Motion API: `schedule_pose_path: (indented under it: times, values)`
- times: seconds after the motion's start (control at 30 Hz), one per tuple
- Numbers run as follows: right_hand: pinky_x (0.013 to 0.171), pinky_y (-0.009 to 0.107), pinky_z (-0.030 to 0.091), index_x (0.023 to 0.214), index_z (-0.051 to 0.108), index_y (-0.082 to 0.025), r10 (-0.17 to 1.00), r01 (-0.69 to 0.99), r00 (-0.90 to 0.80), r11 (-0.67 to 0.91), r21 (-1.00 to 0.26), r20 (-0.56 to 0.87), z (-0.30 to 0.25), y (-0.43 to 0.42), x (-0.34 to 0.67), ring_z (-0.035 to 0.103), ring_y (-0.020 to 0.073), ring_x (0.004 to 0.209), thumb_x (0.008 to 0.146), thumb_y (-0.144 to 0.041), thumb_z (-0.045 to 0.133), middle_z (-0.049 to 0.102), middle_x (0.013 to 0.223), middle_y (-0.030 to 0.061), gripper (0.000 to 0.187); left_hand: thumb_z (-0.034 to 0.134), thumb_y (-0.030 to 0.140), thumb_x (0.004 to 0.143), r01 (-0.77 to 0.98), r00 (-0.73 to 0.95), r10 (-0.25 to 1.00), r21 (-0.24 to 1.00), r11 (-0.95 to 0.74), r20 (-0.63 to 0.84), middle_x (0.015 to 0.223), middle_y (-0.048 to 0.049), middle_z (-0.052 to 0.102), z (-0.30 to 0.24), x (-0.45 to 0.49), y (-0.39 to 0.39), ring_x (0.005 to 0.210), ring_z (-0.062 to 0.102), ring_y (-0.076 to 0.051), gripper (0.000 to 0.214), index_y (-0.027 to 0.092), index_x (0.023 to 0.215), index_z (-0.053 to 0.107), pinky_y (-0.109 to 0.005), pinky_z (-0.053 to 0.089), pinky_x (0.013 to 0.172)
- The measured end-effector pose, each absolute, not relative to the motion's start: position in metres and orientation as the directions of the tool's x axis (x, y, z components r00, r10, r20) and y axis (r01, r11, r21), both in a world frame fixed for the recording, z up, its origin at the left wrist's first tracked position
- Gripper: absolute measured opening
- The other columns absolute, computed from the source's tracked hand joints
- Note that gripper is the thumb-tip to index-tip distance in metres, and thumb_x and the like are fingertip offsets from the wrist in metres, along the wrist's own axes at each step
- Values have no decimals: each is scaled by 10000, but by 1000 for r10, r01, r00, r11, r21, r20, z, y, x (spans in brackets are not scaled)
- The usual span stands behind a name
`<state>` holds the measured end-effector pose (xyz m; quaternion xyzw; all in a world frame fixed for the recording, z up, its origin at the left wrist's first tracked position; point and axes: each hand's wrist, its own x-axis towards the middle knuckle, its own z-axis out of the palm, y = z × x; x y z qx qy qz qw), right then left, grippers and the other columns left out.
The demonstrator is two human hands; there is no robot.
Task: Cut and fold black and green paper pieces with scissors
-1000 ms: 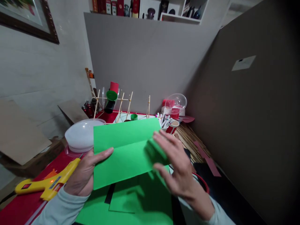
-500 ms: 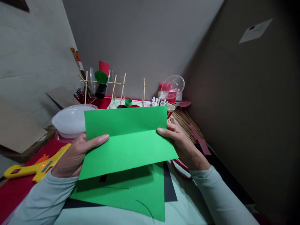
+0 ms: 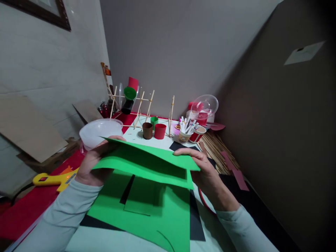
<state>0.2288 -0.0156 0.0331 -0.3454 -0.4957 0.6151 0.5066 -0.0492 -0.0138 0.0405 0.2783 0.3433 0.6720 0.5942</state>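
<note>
A creased sheet of green paper [image 3: 141, 171] is held up between both hands, bent along its fold so the two halves lean toward each other. My left hand [image 3: 96, 162] grips its left end, and some of the fingers are hidden by the paper. At the right end, my right hand [image 3: 201, 168] pinches the sheet, fingers lying over the top half. Below lies a larger green sheet [image 3: 170, 224] with a cut-out in it, on top of black paper [image 3: 198, 227]. A small green rectangle of paper rests over part of the cut-out.
A yellow glue gun [image 3: 49, 179] lies at the left beside a white plastic bowl [image 3: 97, 131]. Behind stand brown [image 3: 147, 131] and red [image 3: 160, 131] paper cups, a stick frame [image 3: 150, 103] and a cup of markers [image 3: 185, 134]. Wooden sticks [image 3: 219, 147] lie at right.
The green sheet has gone from opened nearly flat to folding over on its crease, lower and tilted. My view has shifted up and left, showing the cups behind.
</note>
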Motion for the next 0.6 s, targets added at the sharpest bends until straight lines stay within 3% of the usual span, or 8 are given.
schedule_pose_path:
  times: [0.13, 0.27, 0.37, 0.5, 0.6]
  values:
    - [473, 237, 336, 781, 796, -212, 974, -264, -198, 54, -963, 109, 37, -20, 225, 442, 108, 464, 708, -253, 654, 616, 574, -11, 165, 766, 287, 611, -550, -61, 998, 835, -36, 3, 680, -74, 718, 43, -54, -15, 594, 664, -208, 274, 127, 831, 741, -268, 560, 531]
    - [442, 253, 292, 729, 769, -199, 973, -260, -178, 95, -961, 145, 41, -24, 223, 370, 115, 438, 695, -279, 640, 558, 540, -8, 155, 694, 152, 624, -470, -156, 987, 876, -104, 34, 587, -10, 638, 49, -52, -17, 489, 554, -116, 39, 150, 661, 706, -174, 462, 450]
    - [432, 263, 270, 743, 771, -194, 968, -264, -174, 130, -956, 180, 42, -29, 222, 354, 121, 441, 691, -341, 636, 538, 545, 2, 206, 640, 175, 691, -504, -173, 984, 855, -122, 38, 602, -26, 631, 52, -49, -18, 505, 553, -128, 75, 145, 667, 705, -189, 467, 456]
    - [486, 281, 331, 816, 786, -195, 954, -121, -86, 277, -953, 288, 35, -32, 218, 423, 140, 524, 840, -451, 592, 617, 685, 36, 322, 612, 321, 825, -702, -180, 982, 693, -164, 50, 855, -72, 737, 52, -39, -19, 773, 681, -213, 181, 171, 834, 713, -289, 579, 652]
    - [564, 278, 405, 846, 777, -220, 943, 104, -44, 331, -938, 329, 27, -34, 207, 521, 156, 622, 884, -430, 647, 687, 791, 34, 250, 691, 317, 836, -824, -172, 985, 548, -144, -1, 896, -45, 764, 47, -25, -17, 830, 704, -198, 148, 184, 901, 697, -322, 597, 779]
